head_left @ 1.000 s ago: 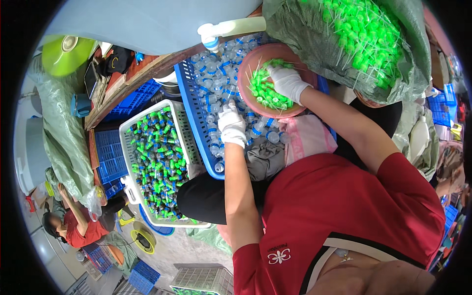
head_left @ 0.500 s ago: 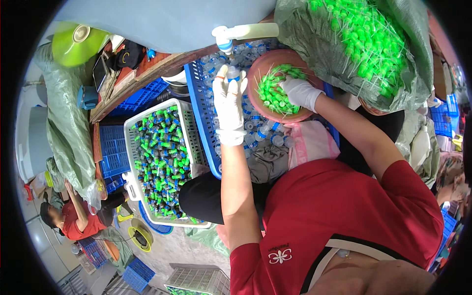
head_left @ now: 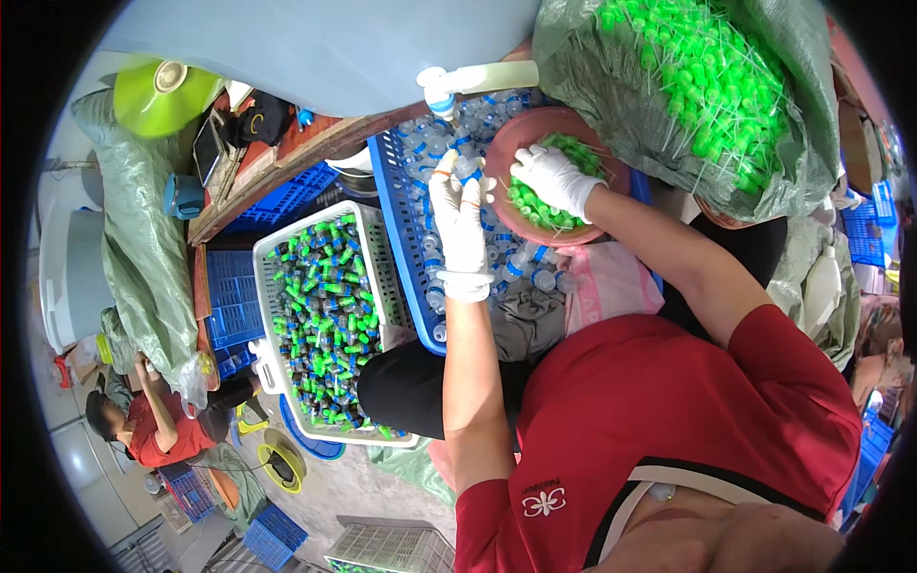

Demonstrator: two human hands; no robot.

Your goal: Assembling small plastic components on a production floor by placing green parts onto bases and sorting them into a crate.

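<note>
My left hand (head_left: pixel 459 224), in a white glove, holds a small clear bottle (head_left: pixel 466 168) with a blue band, just below the white tap (head_left: pixel 438 94). My right hand (head_left: pixel 556 180), also gloved, is over the left part of a reddish bowl (head_left: pixel 521 131). Green caps (head_left: pixel 540 208) with thin clear stems fill the bowl. The right fingers are bent together, and whatever they hold is hidden. Beneath both hands, a blue crate (head_left: pixel 406 244) contains many clear bottles with blue bands.
On my left stands a white crate (head_left: pixel 266 303) of dark, green-capped bottles. A grey-green sack (head_left: pixel 611 105) of green caps lies at the far right. The large blue-grey container (head_left: pixel 315 43) carries the tap. Another person in red (head_left: pixel 158 430) sits at far left.
My right hand has lifted from among the caps and moved left across the bowl, toward my left hand. The left hand still holds the bottle, a little lower and away from the tap's mouth.
</note>
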